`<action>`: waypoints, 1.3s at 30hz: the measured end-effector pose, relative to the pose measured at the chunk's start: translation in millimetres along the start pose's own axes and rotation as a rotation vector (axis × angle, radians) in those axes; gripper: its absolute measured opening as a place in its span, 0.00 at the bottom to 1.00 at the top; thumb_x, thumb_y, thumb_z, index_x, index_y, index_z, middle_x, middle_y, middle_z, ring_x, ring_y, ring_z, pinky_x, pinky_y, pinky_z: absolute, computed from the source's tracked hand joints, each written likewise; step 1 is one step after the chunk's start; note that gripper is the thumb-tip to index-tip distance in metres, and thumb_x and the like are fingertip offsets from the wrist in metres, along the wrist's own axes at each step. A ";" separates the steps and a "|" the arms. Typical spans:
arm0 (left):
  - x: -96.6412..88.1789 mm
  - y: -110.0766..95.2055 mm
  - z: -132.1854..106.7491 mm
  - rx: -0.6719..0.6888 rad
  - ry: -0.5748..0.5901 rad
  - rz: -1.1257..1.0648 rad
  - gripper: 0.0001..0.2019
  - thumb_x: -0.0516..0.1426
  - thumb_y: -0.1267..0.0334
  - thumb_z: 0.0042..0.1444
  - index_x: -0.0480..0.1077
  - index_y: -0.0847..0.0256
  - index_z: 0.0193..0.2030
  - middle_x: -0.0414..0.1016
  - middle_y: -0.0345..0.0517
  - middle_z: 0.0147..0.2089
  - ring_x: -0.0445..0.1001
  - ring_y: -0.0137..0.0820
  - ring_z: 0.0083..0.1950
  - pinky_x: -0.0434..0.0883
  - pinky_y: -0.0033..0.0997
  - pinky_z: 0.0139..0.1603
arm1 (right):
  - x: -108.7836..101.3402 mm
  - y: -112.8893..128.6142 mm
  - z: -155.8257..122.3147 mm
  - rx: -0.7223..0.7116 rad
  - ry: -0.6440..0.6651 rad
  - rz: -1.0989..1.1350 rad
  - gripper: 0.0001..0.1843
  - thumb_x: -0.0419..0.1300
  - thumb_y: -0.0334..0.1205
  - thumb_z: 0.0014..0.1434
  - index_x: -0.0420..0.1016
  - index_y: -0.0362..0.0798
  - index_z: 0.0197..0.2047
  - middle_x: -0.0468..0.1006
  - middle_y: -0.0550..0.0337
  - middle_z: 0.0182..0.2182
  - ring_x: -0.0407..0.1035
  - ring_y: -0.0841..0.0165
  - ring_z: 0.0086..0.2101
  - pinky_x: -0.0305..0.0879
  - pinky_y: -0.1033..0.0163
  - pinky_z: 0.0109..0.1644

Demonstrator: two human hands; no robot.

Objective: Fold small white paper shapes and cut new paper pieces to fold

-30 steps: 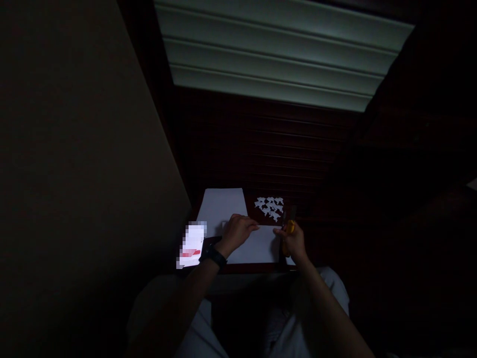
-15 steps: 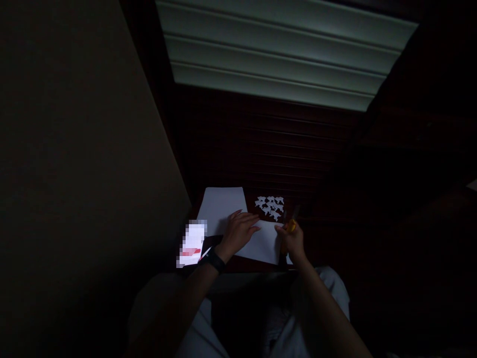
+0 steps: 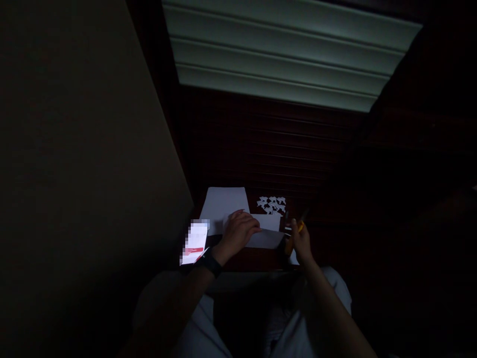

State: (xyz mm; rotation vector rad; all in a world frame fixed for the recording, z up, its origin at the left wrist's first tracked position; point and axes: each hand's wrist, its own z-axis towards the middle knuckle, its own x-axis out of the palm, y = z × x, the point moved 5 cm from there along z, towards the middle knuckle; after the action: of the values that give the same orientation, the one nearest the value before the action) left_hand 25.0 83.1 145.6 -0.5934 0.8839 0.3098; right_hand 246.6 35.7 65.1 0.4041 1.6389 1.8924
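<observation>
My left hand (image 3: pixel 242 229), with a dark band on its wrist, lies over a white sheet of paper (image 3: pixel 271 222), fingers stretched across it and close together. A line runs across this paper, with a brighter upper part and a darker lower part; whether it is a crease or a cut edge I cannot tell. To the right, my right hand (image 3: pixel 302 243) is closed around what looks like a yellow utility knife (image 3: pixel 300 226), its blade end pointing up and away. Just beyond the paper is a cluster of small white paper cutouts (image 3: pixel 271 203).
More white paper (image 3: pixel 225 201) lies at the back left of the dark table. A lit phone (image 3: pixel 194 242) leans at the left. Another white piece (image 3: pixel 293 257) is near the front right edge. A wall (image 3: pixel 156 164) borders the left side, slatted panels the back.
The paper under my left hand has shifted away from me and now shows a line across it. My right hand, with the knife, has moved right, off the paper's edge.
</observation>
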 end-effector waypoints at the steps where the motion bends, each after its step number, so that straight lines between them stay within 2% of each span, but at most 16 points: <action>1: -1.5 0.3 -0.9 0.008 0.009 -0.001 0.09 0.52 0.57 0.58 0.72 0.55 0.33 0.75 0.41 0.35 0.69 0.32 0.43 0.52 0.42 0.60 | -7.3 1.8 1.2 -0.012 -0.028 -0.071 0.22 0.49 0.59 0.56 0.66 0.47 0.36 0.75 0.54 0.32 0.70 0.65 0.30 0.61 0.65 0.31; 3: -4.0 1.4 -2.5 0.021 0.020 -0.004 0.09 0.52 0.58 0.58 0.72 0.55 0.33 0.75 0.40 0.35 0.69 0.31 0.42 0.52 0.41 0.60 | -18.9 4.1 2.3 -0.025 -0.014 -0.251 0.22 0.48 0.60 0.56 0.64 0.48 0.38 0.75 0.55 0.29 0.69 0.65 0.27 0.59 0.65 0.28; 5: -5.7 2.9 -3.2 0.028 0.019 -0.004 0.09 0.53 0.58 0.58 0.72 0.55 0.33 0.75 0.39 0.35 0.69 0.31 0.42 0.52 0.41 0.60 | -26.0 7.2 -0.5 -0.071 0.067 -0.474 0.23 0.51 0.59 0.55 0.63 0.48 0.41 0.74 0.56 0.26 0.69 0.63 0.26 0.56 0.65 0.27; 8: -6.9 5.5 -2.5 0.032 0.013 -0.004 0.08 0.53 0.59 0.57 0.72 0.55 0.34 0.75 0.38 0.35 0.70 0.30 0.41 0.52 0.41 0.60 | -29.5 14.1 -13.9 -0.206 0.216 -0.686 0.22 0.53 0.56 0.56 0.61 0.49 0.47 0.75 0.53 0.33 0.71 0.61 0.29 0.55 0.64 0.29; 12: -7.6 9.0 0.2 0.043 0.016 -0.002 0.07 0.54 0.59 0.57 0.72 0.55 0.33 0.75 0.37 0.34 0.70 0.29 0.41 0.51 0.40 0.61 | -27.5 15.9 -37.3 -0.302 0.348 -0.765 0.17 0.49 0.50 0.60 0.62 0.51 0.48 0.73 0.52 0.42 0.71 0.62 0.35 0.57 0.64 0.34; 15: -8.4 12.3 2.0 0.042 0.010 0.015 0.07 0.54 0.60 0.57 0.72 0.55 0.33 0.75 0.37 0.35 0.70 0.29 0.41 0.51 0.41 0.62 | -19.3 8.2 -50.1 -0.311 0.466 -0.823 0.14 0.48 0.47 0.61 0.64 0.51 0.47 0.72 0.52 0.41 0.70 0.63 0.35 0.58 0.64 0.35; 20: -5.3 18.2 4.3 0.032 -0.006 0.050 0.08 0.53 0.59 0.58 0.72 0.56 0.34 0.75 0.38 0.35 0.70 0.30 0.41 0.51 0.42 0.62 | -9.6 -4.3 -59.9 -0.241 0.597 -0.875 0.14 0.50 0.45 0.60 0.66 0.51 0.48 0.71 0.54 0.40 0.69 0.65 0.37 0.59 0.66 0.39; 24: 6.6 27.0 8.8 0.017 -0.004 0.083 0.07 0.53 0.59 0.57 0.72 0.55 0.35 0.75 0.39 0.35 0.70 0.31 0.42 0.52 0.43 0.61 | -9.2 -10.3 -65.2 -0.187 0.639 -0.830 0.16 0.54 0.40 0.57 0.65 0.49 0.49 0.72 0.54 0.41 0.68 0.66 0.40 0.59 0.67 0.42; 29: 31.5 41.0 16.2 -0.011 0.018 0.115 0.07 0.55 0.58 0.56 0.73 0.56 0.34 0.75 0.40 0.36 0.70 0.33 0.43 0.51 0.44 0.60 | -10.4 -17.5 -75.3 -0.177 0.657 -0.830 0.17 0.56 0.35 0.54 0.67 0.49 0.49 0.70 0.56 0.42 0.68 0.68 0.39 0.59 0.69 0.42; 36: 64.6 59.7 21.5 -0.076 0.089 0.139 0.10 0.53 0.58 0.58 0.74 0.57 0.35 0.76 0.44 0.35 0.71 0.34 0.43 0.55 0.44 0.58 | -8.3 -13.9 -84.9 -0.222 0.574 -0.949 0.17 0.54 0.44 0.57 0.68 0.58 0.51 0.68 0.59 0.41 0.68 0.70 0.35 0.58 0.68 0.39; 39: 70.0 65.3 20.0 -0.108 0.087 0.194 0.10 0.52 0.58 0.58 0.73 0.55 0.40 0.76 0.45 0.42 0.68 0.38 0.50 0.51 0.49 0.61 | -5.5 -12.9 -84.2 -0.233 0.537 -0.977 0.18 0.54 0.46 0.57 0.68 0.60 0.51 0.68 0.59 0.39 0.68 0.70 0.34 0.58 0.68 0.37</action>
State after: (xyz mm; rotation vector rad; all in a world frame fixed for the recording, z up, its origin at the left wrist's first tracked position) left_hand 48.1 148.2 76.4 -0.6257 1.0159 0.5129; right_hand 204.7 -33.2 37.2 -0.9213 1.4582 1.4117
